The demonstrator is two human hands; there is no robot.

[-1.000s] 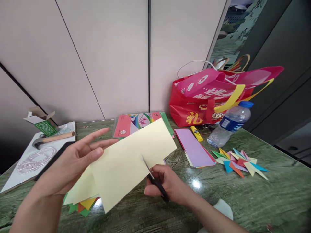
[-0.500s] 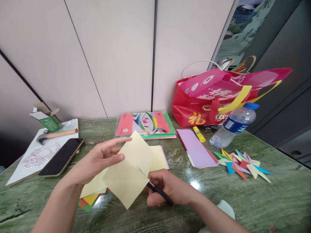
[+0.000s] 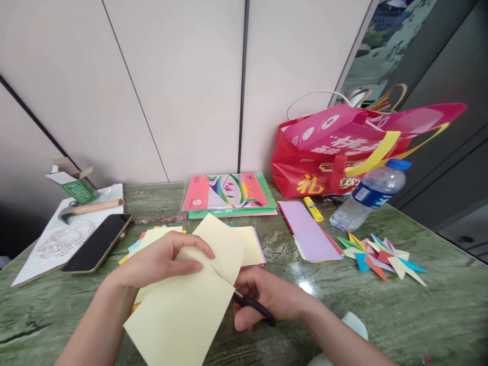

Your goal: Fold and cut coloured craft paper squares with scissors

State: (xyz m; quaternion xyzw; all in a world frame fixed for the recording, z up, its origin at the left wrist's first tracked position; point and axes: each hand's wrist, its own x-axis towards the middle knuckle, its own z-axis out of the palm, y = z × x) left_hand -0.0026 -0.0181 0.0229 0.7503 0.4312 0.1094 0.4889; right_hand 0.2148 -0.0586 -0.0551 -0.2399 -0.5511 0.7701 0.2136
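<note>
My left hand (image 3: 163, 259) pinches a pale yellow sheet of paper (image 3: 183, 310) between thumb and fingers, near a slit in it. The sheet is partly cut through, and its lower part tilts toward me. My right hand (image 3: 274, 295) is closed around the black handles of a pair of scissors (image 3: 253, 306). The thin blade reaches into the slit from the right edge, just right of my left fingertips. Beneath and behind my left hand lies a fanned pile of coloured paper (image 3: 162, 233). Another paper stack (image 3: 251, 244) shows behind the sheet, partly hidden.
Packs of coloured paper (image 3: 229, 193) lie by the wall. To the right are purple strips (image 3: 310, 231), a yellow glue stick (image 3: 313, 209), a plastic bottle (image 3: 368, 195), a red bag (image 3: 305, 162) and folded paper pieces (image 3: 383, 256). A phone (image 3: 97, 244) and hammer (image 3: 91, 208) lie left.
My left hand has shifted right and slightly down, its fingers now nearer the slit. The sheet's lower part has swung toward me and looks larger. My right hand and the scissors have barely moved.
</note>
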